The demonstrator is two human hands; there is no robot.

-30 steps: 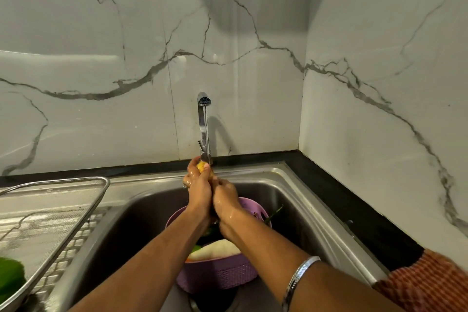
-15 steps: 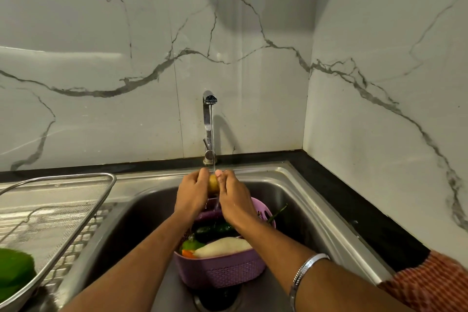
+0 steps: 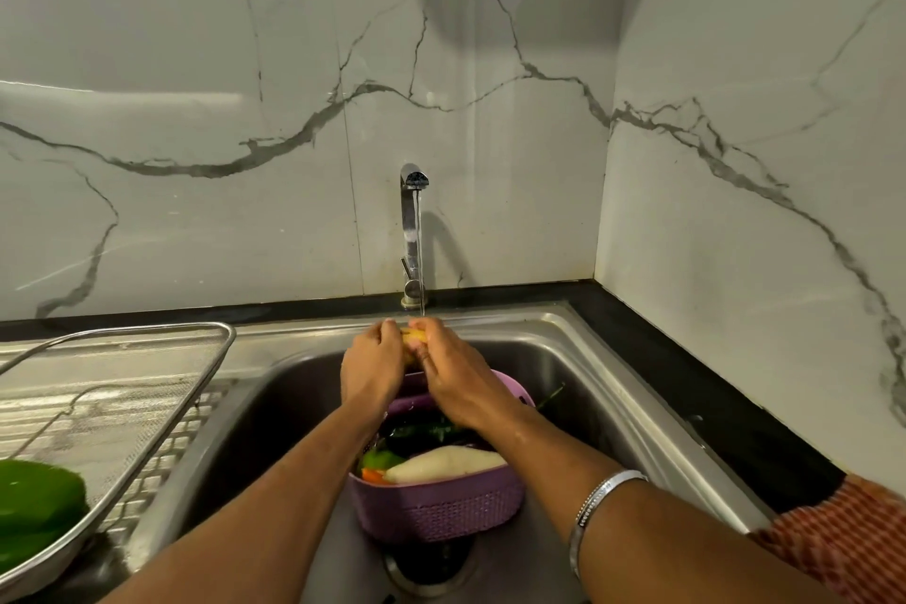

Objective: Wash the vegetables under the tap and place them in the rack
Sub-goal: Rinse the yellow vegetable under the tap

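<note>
while each hand [image 3: 373, 365] [image 3: 456, 370] grips a yellow vegetable [image 3: 411, 337], purple basket [image 3: 436, 500] sits beneath; rack [image 3: 147, 387] left.

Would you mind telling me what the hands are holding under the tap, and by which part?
Both hands, left hand and right hand, grip a small yellow vegetable by its opposite sides, mostly hiding it.

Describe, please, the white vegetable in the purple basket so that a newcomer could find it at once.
Start at the steel sink below the tap; a purple basket sits in its basin over the drain. The white vegetable lies lengthwise along the basket's near edge. It is long, smooth and pale, unlike the dark green and orange pieces beside it.
</note>
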